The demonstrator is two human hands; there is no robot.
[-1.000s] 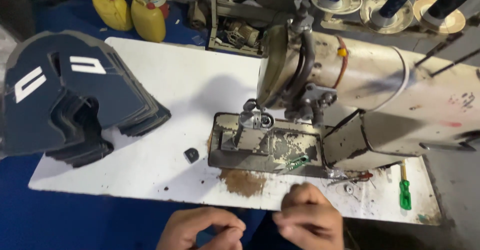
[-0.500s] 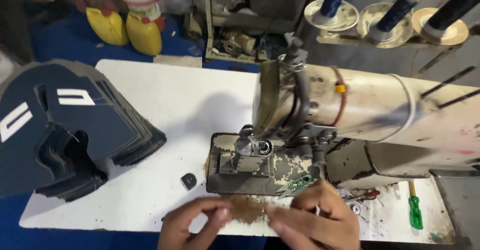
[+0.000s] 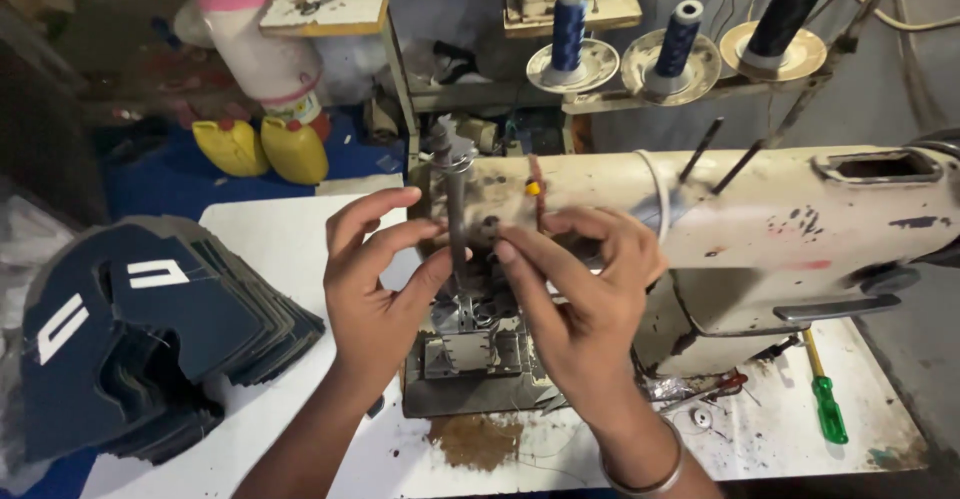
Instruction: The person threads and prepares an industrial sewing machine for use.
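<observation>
While worn—cream sewing machine (image 3: pixel 800 209), paint-chipped

— How is the light here?
— Fairly dim and uneven. The white tabletop (image 3: pixel 270 249) and the cream sewing machine (image 3: pixel 800 209) catch the most light, seemingly from above; the upper left corner and the right edge sink into dark.
— Any shadows?
— Soft ones under the left hand (image 3: pixel 375 289) and right hand (image 3: pixel 580 304), over the needle plate (image 3: pixel 470 359).
— Sharpness?
— The fingers look slightly soft and smeared. The thread cones (image 3: pixel 680 34) are reasonably crisp. The stack of dark blue pieces (image 3: pixel 150 329) shows little detail. Straight lines bow a little toward the edges.
</observation>
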